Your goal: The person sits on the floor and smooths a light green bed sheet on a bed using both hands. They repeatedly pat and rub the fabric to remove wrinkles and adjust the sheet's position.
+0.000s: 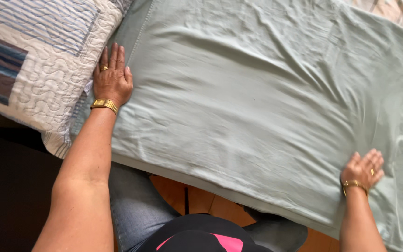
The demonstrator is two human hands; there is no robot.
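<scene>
- My left hand [112, 79] lies flat and open, fingers together, pressed on the left edge of a pale green bed sheet [257, 107], gripping nothing.
- A gold wristwatch [104, 104] sits on that wrist and a gold ring [103, 68] on one finger.
- My right hand [364, 169] rests palm down on the sheet's near right part, fingers loosely spread and slightly curled, holding nothing; a gold bracelet [353, 185] circles its wrist.
- The sheet lies spread and creased across the bed, its near edge hanging over my denim-clad leg [136, 205].
- A quilted patchwork pillow [38, 60], white with blue stripes, lies just left of the sheet, touching my left hand's fingers.
- An orange-brown floor [201, 200] shows below the sheet's near edge.
</scene>
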